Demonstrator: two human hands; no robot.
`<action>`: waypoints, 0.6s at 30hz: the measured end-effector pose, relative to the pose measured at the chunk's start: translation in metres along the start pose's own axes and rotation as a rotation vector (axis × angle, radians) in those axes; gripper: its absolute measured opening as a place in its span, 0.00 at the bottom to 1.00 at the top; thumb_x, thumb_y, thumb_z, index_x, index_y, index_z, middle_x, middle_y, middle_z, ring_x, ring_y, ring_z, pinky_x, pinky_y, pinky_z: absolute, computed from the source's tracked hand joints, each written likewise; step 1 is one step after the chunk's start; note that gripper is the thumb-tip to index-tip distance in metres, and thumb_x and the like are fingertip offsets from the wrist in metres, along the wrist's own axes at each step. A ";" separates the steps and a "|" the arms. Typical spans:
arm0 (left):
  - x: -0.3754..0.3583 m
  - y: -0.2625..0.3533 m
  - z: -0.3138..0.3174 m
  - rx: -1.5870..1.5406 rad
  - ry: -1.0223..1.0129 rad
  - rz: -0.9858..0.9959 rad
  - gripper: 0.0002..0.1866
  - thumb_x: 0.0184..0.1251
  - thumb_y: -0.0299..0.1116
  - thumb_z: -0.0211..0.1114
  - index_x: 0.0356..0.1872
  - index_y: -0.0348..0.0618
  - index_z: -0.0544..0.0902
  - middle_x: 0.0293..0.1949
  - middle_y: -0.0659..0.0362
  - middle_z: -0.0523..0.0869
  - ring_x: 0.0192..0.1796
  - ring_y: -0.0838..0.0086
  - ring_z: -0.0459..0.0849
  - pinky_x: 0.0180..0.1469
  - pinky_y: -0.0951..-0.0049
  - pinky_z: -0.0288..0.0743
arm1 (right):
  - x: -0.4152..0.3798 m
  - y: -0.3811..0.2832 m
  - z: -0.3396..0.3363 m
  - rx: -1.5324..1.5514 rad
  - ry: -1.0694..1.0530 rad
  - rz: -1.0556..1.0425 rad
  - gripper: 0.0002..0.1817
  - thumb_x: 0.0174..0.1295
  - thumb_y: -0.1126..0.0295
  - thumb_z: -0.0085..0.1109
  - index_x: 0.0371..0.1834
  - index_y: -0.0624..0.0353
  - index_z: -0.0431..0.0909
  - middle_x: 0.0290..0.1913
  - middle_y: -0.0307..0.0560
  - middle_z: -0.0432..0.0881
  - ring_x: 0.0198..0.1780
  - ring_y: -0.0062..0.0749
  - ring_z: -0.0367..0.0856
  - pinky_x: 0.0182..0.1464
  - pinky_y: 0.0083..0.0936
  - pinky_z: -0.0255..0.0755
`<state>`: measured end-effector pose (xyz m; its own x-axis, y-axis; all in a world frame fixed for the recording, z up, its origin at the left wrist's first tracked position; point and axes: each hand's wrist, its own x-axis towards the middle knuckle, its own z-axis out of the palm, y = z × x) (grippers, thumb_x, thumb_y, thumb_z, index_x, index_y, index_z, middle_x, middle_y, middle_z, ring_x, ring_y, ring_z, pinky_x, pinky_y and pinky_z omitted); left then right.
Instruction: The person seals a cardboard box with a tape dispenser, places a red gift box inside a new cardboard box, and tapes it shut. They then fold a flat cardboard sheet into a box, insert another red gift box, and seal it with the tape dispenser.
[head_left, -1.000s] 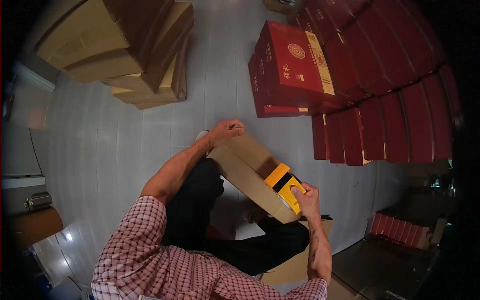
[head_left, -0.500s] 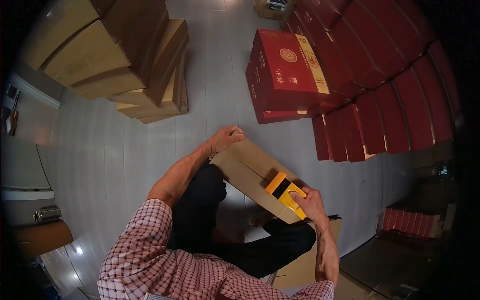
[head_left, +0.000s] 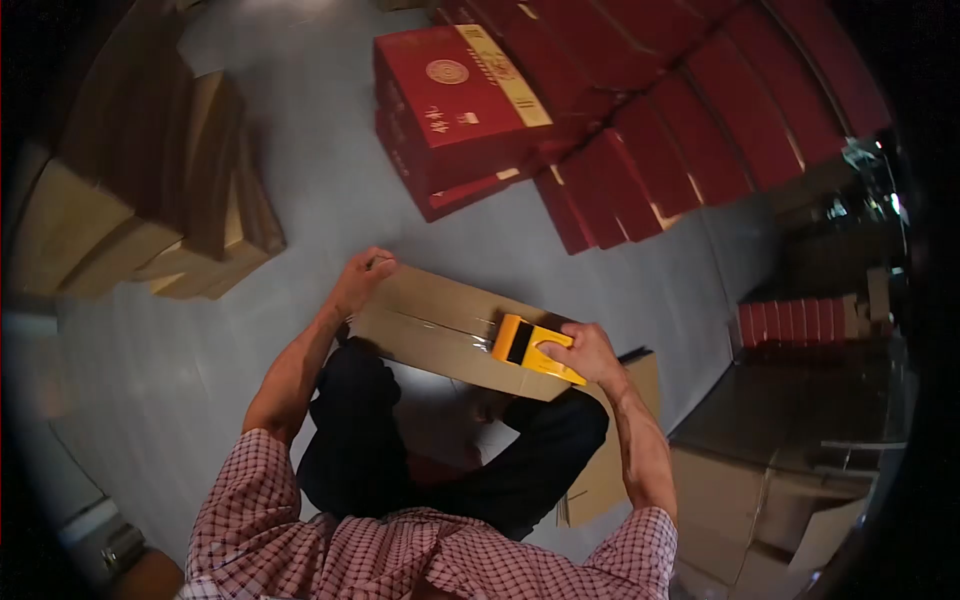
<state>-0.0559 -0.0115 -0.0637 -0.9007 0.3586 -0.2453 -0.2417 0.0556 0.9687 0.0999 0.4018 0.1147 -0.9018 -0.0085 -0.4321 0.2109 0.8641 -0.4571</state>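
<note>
A long brown cardboard box (head_left: 430,318) lies across my lap, its seam side facing up. My left hand (head_left: 368,275) is closed on the box's far left corner. In my right hand (head_left: 590,355) is a yellow tape dispenser (head_left: 540,350) with a black band, resting on the box's right half. Shiny clear tape shows on the seam just left of the dispenser. My thumb lies over the yellow body.
Red printed boxes (head_left: 470,100) are stacked ahead and to the right. Brown cartons (head_left: 90,230) stand at the left. Flat cardboard (head_left: 635,410) lies beside my right knee, with more cartons (head_left: 715,500) at the lower right. Small red boxes (head_left: 790,322) sit farther right.
The view has turned right, shifting the stacks leftward. The box now lies flatter across the view, and the dispenser has moved a little left along it, with clear tape visible beside it.
</note>
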 end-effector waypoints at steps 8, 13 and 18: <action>0.004 0.003 0.001 -0.075 -0.048 0.004 0.10 0.83 0.39 0.66 0.50 0.43 0.85 0.40 0.68 0.87 0.42 0.85 0.81 0.47 0.76 0.79 | 0.001 -0.014 -0.014 0.101 -0.048 0.088 0.28 0.60 0.42 0.73 0.31 0.61 0.87 0.24 0.50 0.84 0.28 0.38 0.83 0.37 0.37 0.77; 0.012 0.006 -0.002 0.012 -0.037 0.027 0.11 0.81 0.40 0.68 0.45 0.43 0.86 0.38 0.69 0.87 0.40 0.84 0.81 0.46 0.76 0.78 | 0.001 -0.005 -0.014 0.076 -0.057 0.036 0.30 0.61 0.40 0.72 0.33 0.63 0.87 0.23 0.50 0.82 0.25 0.34 0.77 0.34 0.37 0.74; 0.035 0.076 0.001 1.093 -0.265 0.106 0.15 0.78 0.43 0.68 0.48 0.40 0.86 0.35 0.58 0.89 0.41 0.74 0.87 0.48 0.69 0.81 | -0.003 -0.006 -0.019 0.030 -0.006 -0.055 0.34 0.61 0.36 0.69 0.29 0.64 0.85 0.22 0.53 0.80 0.26 0.44 0.76 0.36 0.42 0.74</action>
<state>-0.1053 0.0064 0.0015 -0.7617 0.5886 -0.2708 0.3937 0.7524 0.5280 0.0937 0.4061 0.1335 -0.9102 -0.0584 -0.4101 0.1724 0.8467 -0.5033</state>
